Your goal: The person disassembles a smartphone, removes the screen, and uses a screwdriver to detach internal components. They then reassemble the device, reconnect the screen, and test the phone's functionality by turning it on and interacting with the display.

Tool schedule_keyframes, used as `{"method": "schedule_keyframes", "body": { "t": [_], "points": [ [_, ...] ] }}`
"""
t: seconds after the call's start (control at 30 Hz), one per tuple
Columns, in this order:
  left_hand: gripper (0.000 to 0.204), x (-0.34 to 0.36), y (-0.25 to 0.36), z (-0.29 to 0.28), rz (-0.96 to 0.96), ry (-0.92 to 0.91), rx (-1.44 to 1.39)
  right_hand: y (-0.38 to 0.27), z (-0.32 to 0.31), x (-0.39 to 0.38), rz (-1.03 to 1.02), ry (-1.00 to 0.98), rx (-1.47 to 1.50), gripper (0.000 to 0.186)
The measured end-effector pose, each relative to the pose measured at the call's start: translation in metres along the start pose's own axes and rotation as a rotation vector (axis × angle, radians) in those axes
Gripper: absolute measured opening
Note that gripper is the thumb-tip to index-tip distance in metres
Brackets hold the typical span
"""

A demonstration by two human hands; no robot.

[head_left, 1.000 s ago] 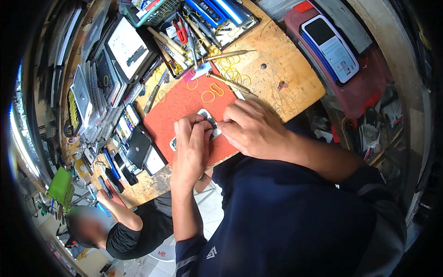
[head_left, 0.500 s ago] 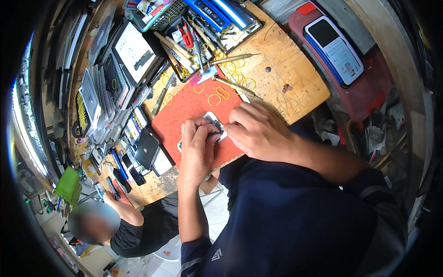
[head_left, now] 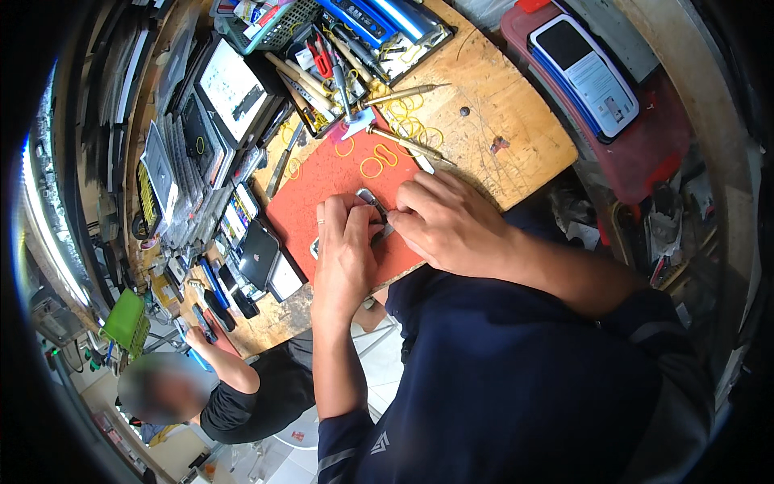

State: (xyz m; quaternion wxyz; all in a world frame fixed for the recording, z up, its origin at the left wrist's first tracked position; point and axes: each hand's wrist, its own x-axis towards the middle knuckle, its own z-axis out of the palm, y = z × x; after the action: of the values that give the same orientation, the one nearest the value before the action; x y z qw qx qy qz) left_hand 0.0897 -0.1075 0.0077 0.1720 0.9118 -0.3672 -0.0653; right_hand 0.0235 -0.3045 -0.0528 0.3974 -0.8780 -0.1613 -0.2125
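A small opened phone body (head_left: 368, 196) with a pale rim lies on the red mat (head_left: 310, 189), mostly covered by my fingers. My left hand (head_left: 345, 246) is closed around it, thumb and fingers curled over its inside. Close beside, my right hand (head_left: 451, 222) has its thumb and index finger pinched together at the phone's right edge. Whatever sits between those right fingertips is too small and hidden to name. Dark parts inside the phone show between the two hands. Yellow rubber bands (head_left: 372, 167) lie on the mat beyond my hands.
Two slim brass-coloured screwdrivers (head_left: 405, 145) lie beyond the mat. A tool tray (head_left: 322, 129) stands behind them. A thin-bladed tool (head_left: 282, 165), phones and stacked parts (head_left: 185, 161) fill the left. A boxed phone (head_left: 584, 73) rests on a red case at right. Another person (head_left: 258, 403) works at lower left.
My left fingers have shifted slightly over the phone, hiding more of its inside. My right hand stays pinched at its edge. The other person's arm has moved a little.
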Motion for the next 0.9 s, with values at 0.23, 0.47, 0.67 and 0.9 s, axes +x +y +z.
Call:
{"method": "schedule_keyframes", "body": {
  "t": [0.23,0.47,0.67,0.9],
  "points": [
    [0.031,0.002,0.000,0.000,-0.023,-0.018,0.009,0.001,0.000,-0.001,-0.008,-0.006,-0.012,0.019],
    [0.031,0.000,-0.003,0.003,-0.033,0.013,-0.012,0.000,0.000,-0.001,0.000,-0.009,-0.017,0.018],
    [0.048,-0.012,-0.006,-0.003,-0.150,0.012,-0.241,0.000,0.000,0.000,0.028,-0.026,0.002,0.008],
    [0.054,-0.027,-0.002,0.001,-0.164,0.147,-0.275,-0.001,-0.001,0.000,0.037,-0.019,0.018,0.014]
  ]
}}
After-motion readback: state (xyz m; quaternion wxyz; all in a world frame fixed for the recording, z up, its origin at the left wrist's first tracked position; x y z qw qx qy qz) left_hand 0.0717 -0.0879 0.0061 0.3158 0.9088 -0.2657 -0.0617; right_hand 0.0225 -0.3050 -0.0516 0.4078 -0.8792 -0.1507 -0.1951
